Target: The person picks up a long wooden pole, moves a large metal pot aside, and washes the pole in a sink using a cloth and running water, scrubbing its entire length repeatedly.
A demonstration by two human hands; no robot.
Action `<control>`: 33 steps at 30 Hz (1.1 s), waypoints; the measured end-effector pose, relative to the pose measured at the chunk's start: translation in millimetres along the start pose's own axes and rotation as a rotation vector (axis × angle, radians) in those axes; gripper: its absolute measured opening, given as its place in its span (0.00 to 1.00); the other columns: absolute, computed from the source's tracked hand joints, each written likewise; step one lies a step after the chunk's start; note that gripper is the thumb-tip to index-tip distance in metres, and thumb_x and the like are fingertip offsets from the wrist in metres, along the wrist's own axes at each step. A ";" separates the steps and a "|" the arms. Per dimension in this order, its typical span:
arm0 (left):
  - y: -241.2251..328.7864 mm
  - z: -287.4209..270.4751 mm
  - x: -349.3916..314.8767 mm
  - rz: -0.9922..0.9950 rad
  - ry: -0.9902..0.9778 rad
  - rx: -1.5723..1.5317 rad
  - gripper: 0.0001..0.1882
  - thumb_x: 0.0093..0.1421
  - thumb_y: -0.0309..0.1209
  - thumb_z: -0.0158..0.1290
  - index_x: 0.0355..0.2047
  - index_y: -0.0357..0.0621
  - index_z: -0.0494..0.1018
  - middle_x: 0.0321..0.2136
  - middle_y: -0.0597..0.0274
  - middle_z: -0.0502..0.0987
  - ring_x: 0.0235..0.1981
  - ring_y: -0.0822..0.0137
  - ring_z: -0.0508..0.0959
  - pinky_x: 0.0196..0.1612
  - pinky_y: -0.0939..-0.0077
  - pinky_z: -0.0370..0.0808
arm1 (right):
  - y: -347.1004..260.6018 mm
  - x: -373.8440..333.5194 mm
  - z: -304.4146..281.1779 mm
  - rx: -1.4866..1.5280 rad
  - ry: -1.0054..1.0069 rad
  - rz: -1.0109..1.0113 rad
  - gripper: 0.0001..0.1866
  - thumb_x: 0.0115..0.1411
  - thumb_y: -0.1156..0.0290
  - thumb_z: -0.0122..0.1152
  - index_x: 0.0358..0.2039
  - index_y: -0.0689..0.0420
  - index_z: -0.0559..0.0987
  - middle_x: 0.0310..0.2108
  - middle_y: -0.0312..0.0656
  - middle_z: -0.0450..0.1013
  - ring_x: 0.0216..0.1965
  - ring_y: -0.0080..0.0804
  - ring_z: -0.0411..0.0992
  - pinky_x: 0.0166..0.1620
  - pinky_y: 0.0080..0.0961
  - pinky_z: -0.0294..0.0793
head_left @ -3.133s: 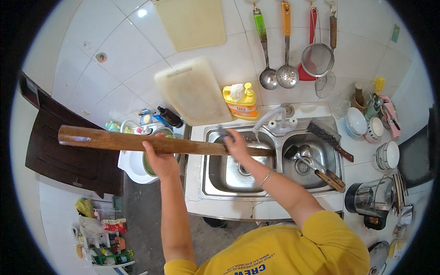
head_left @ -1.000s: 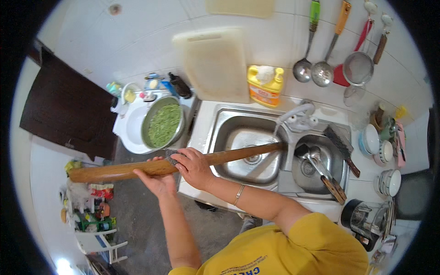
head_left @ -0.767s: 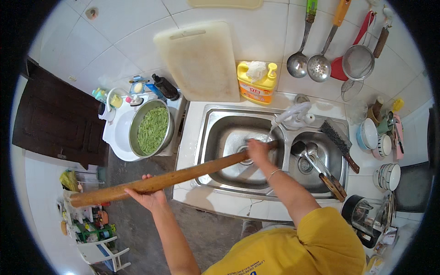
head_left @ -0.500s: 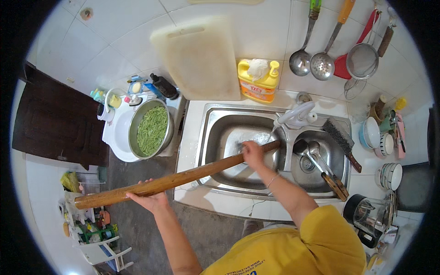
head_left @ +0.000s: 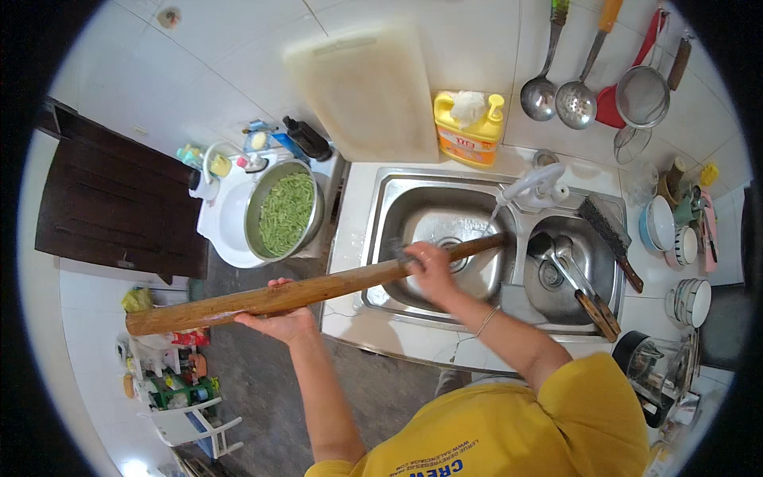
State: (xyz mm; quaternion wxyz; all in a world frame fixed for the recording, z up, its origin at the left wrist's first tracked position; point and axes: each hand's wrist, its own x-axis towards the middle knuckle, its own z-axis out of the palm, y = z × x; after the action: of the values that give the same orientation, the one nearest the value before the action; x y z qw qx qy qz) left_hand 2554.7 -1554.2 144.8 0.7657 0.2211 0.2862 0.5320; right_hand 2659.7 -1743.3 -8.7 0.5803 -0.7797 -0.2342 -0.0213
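The long wooden rolling pin (head_left: 318, 290) lies slanted over the left basin of the sink (head_left: 373, 274), its far end under the tap (head_left: 528, 184) at about two o'clock. The left hand (head_left: 280, 319) cups it from below near the eight o'clock end, grip closed on it; the right hand (head_left: 429, 266) wraps it mid-length, seemingly with a scrubber. To wash well, keep the far end low over the basin, turn the pin steadily, and steer clear of the pot of green beans (head_left: 286, 211) at ten o'clock.
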 end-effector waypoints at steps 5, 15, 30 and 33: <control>-5.1 25.6 -13.7 0.056 -0.297 0.051 0.40 0.49 0.72 0.38 0.36 0.44 0.66 0.27 0.53 0.73 0.30 0.59 0.74 0.38 0.66 0.73 | -158.1 12.0 27.7 0.095 -0.035 -0.256 0.22 0.51 0.70 0.57 0.50 0.48 0.71 0.51 0.43 0.61 0.51 0.47 0.60 0.54 0.46 0.57; -1.4 10.1 -5.1 0.033 -0.427 0.039 0.41 0.50 0.73 0.33 0.29 0.44 0.71 0.26 0.57 0.75 0.32 0.60 0.75 0.40 0.67 0.72 | 167.9 9.5 -57.4 -0.313 -0.037 0.486 0.13 0.58 0.68 0.47 0.42 0.57 0.74 0.33 0.53 0.73 0.38 0.50 0.71 0.43 0.42 0.70; -4.8 37.7 -25.9 -0.012 -0.236 0.057 0.42 0.49 0.71 0.39 0.43 0.44 0.65 0.31 0.52 0.72 0.36 0.57 0.73 0.44 0.60 0.70 | -150.1 31.4 18.1 0.083 0.051 -0.331 0.22 0.49 0.72 0.58 0.48 0.50 0.71 0.44 0.41 0.68 0.46 0.42 0.66 0.49 0.42 0.64; -5.1 40.4 -26.0 -0.064 -0.265 0.010 0.41 0.48 0.73 0.35 0.33 0.44 0.68 0.26 0.54 0.72 0.30 0.59 0.73 0.38 0.63 0.71 | -103.0 29.3 10.5 0.073 -0.033 -0.218 0.18 0.49 0.71 0.57 0.44 0.51 0.74 0.42 0.44 0.70 0.44 0.43 0.68 0.49 0.44 0.64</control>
State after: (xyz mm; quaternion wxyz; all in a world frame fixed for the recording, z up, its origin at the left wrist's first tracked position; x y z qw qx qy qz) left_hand 2578.3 -1581.8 176.6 0.8123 0.2842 0.1919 0.4718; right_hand 2643.1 -1701.4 89.0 0.5987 -0.7282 -0.3277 -0.0631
